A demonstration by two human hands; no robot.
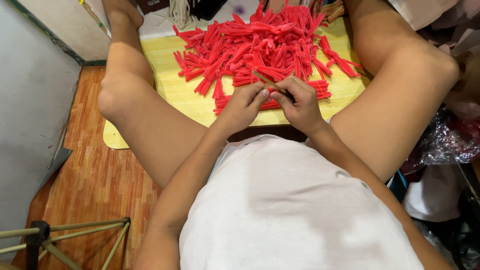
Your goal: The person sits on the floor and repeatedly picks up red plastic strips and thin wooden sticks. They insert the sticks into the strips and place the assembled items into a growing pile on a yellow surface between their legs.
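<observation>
Both hands pinch one thin stick (270,82) over board's near edge; long axis diagonal, tip pointing up-left. L hand (243,106) & R hand (300,103) touching. Red tassel pile (260,47) fills yellow board (172,90); free room left side only, legs flank both sides.

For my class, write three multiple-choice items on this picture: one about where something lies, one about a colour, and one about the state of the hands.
1. Where does the pile of tassels lie?
A. on the yellow board
B. on the wooden floor
C. in a basket

2. What colour are the tassels?
A. blue
B. red
C. green

3. How are the two hands?
A. flat on the floor
B. far apart, empty
C. close together, pinching a thin stick

Answers:
1 A, the pile covers the board between the person's legs.
2 B, every tassel is red.
3 C, the left hand and right hand meet at the stick above the board's near edge.
</observation>
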